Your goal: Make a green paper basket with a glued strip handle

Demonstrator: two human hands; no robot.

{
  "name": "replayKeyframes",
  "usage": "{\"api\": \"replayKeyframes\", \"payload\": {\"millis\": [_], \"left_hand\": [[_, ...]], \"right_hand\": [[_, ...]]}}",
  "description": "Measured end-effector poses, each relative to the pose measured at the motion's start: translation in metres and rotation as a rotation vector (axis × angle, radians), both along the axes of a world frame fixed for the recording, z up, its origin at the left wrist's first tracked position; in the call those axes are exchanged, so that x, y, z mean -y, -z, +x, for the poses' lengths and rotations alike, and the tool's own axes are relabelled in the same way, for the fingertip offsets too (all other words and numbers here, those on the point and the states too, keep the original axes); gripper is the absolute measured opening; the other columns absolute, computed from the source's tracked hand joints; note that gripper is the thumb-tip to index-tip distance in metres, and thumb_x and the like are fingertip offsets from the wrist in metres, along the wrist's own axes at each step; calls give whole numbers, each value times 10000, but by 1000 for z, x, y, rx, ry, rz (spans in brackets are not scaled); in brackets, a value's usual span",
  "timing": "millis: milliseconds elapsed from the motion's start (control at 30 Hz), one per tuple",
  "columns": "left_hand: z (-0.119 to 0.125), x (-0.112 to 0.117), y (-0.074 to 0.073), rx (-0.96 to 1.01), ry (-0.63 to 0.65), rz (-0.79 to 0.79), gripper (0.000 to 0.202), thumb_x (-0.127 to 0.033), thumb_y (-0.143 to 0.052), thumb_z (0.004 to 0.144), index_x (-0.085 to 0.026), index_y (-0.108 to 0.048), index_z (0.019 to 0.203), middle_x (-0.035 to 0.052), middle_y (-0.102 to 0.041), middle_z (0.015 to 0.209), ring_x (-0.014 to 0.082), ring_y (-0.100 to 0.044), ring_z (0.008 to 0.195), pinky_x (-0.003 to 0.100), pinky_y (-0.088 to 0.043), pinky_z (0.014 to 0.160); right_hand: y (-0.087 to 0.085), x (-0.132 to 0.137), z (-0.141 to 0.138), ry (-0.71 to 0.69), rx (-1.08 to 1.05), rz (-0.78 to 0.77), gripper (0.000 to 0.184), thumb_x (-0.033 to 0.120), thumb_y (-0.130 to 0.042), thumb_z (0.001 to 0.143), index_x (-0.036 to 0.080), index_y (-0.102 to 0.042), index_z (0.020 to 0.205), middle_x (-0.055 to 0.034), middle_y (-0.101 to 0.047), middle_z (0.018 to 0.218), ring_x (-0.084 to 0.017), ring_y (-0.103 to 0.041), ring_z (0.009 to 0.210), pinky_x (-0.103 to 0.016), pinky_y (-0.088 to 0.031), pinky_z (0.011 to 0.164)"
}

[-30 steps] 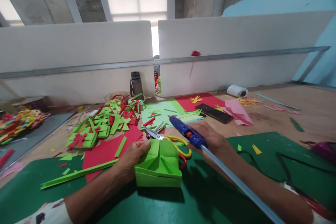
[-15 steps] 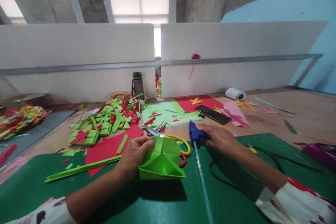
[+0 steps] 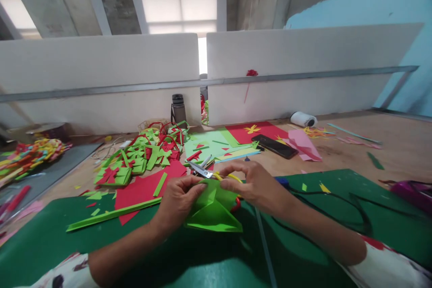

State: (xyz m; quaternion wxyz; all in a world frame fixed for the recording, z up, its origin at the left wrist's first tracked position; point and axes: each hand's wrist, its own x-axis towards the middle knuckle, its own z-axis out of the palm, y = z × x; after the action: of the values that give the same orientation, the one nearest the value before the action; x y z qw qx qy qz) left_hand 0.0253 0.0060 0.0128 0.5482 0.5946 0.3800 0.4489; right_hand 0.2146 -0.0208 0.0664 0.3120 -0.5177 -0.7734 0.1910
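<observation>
My left hand [image 3: 178,200] and my right hand [image 3: 254,184] both pinch the top edge of a folded light-green paper piece [image 3: 213,210], held just above the dark green mat [image 3: 135,252]. The fingers of each hand are closed on the paper. Scissors [image 3: 202,171] with yellow and red handles lie right behind the paper, partly hidden by my hands. The blue glue gun [image 3: 282,182] lies on the mat behind my right wrist, mostly hidden, and its clear glue stick [image 3: 265,245] runs toward me under my right forearm.
Red paper [image 3: 145,186] and a long green strip [image 3: 111,215] lie left of my hands. A pile of green and red paper pieces [image 3: 141,155] sits behind. A black phone [image 3: 274,146], pink paper [image 3: 303,144], a white roll [image 3: 303,119] and a bottle [image 3: 178,108] stand farther back. A black cable [image 3: 337,209] crosses the mat.
My right hand put the blue glue gun down on the mat, let go of it, and moved left onto the green paper piece. The left hand kept its grip and tilted the paper up.
</observation>
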Motion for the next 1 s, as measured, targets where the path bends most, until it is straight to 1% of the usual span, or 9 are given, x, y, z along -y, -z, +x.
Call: {"api": "replayKeyframes", "payload": {"millis": [133,200,300,467,567,667,833,933,1000], "left_hand": [[-1,3,-2,-71,-9,72,145,-261,-675,695,-134,-731,735,21,-636,590,131,-512,530,212,-388,508],[-1,3,-4,-97,6,95,156,-267,-655,707,-132,-729,730,22,-628,589,125,-496,517,208,-378,492],[-1,1,-5,-136,38,95,151,-261,-647,702,-124,-709,689,19,-611,589,118,-483,514,202,-363,480],[-1,-1,-2,-240,99,90,171,-246,-590,722,-114,-643,627,-25,-499,521,83,-403,481,181,-307,451],[-1,3,-1,-335,59,217,196,-240,-550,750,-114,-628,622,-26,-484,525,83,-399,499,181,-298,459],[-1,9,-3,-406,36,348,191,-180,-522,751,-113,-632,611,-16,-513,529,89,-429,522,183,-317,485],[-1,16,-9,-389,77,432,187,-92,-497,729,-109,-676,678,12,-612,598,103,-510,564,184,-369,543],[-1,16,-12,-359,65,471,184,-71,-510,718,-105,-688,689,13,-629,604,96,-519,562,175,-376,553],[-2,16,-13,-342,50,483,182,-53,-515,706,-99,-690,685,13,-636,612,92,-524,566,167,-380,563]], "right_hand": [[3,1,-16,-40,-57,-91,110,225,-573,776,158,-631,711,8,-628,727,-137,-566,690,-247,-415,630],[5,1,-17,-38,-34,-82,127,211,-560,785,156,-627,693,25,-579,659,-128,-542,657,-243,-399,614],[8,1,-16,-53,-6,-33,157,216,-539,814,161,-620,691,31,-549,649,-123,-522,644,-251,-387,622],[14,0,-18,-38,84,97,108,135,-576,783,159,-583,678,9,-584,712,-143,-498,723,-291,-362,708],[16,1,-19,-49,156,111,91,103,-584,766,165,-582,700,8,-588,710,-154,-484,742,-317,-341,755],[19,3,-19,-91,210,153,149,102,-549,789,166,-537,654,15,-563,666,-147,-476,711,-340,-320,802],[23,9,-15,-167,270,283,158,46,-476,771,169,-514,680,9,-573,700,-138,-512,693,-424,-215,926],[23,11,-15,-179,265,331,174,42,-438,788,179,-516,716,3,-593,726,-144,-532,703,-445,-182,939],[22,11,-16,-177,250,358,184,53,-417,814,181,-509,720,2,-594,719,-146,-533,693,-432,-209,910]]}}
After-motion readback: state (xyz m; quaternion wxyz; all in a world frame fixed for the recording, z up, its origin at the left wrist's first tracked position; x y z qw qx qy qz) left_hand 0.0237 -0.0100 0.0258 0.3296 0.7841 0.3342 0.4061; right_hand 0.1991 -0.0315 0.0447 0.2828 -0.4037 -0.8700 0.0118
